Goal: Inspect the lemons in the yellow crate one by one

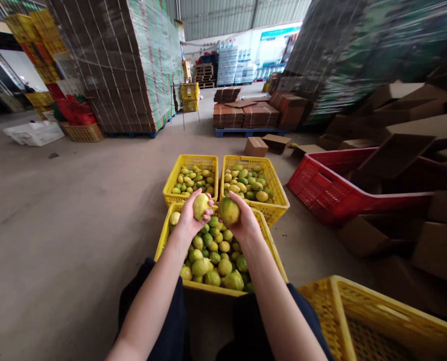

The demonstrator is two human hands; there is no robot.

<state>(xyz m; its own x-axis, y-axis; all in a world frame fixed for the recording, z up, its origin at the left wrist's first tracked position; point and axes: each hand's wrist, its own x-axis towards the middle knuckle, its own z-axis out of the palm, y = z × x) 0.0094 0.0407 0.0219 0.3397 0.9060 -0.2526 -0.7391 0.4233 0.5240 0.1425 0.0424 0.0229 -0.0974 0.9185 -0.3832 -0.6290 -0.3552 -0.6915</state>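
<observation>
My left hand [191,216] is closed around a yellow lemon [200,207]. Beside it, my right hand [245,219] grips a larger, greener lemon [229,210]. Both hands are raised above the near yellow crate [274,250], which holds many green and yellow lemons [211,260]. Just beyond the hands stand two more yellow crates, a left one [166,192] and a right one [281,200], each with lemons in it. The fingertips of my right hand are partly hidden behind its lemon.
A yellow crate [336,321] is at my lower right. Farther right, a red crate [317,193] stands among loose cardboard boxes [400,145]. Flattened cartons [261,116] lie on a blue pallet [249,133] ahead. Tall wrapped stacks [110,65] rise on both sides.
</observation>
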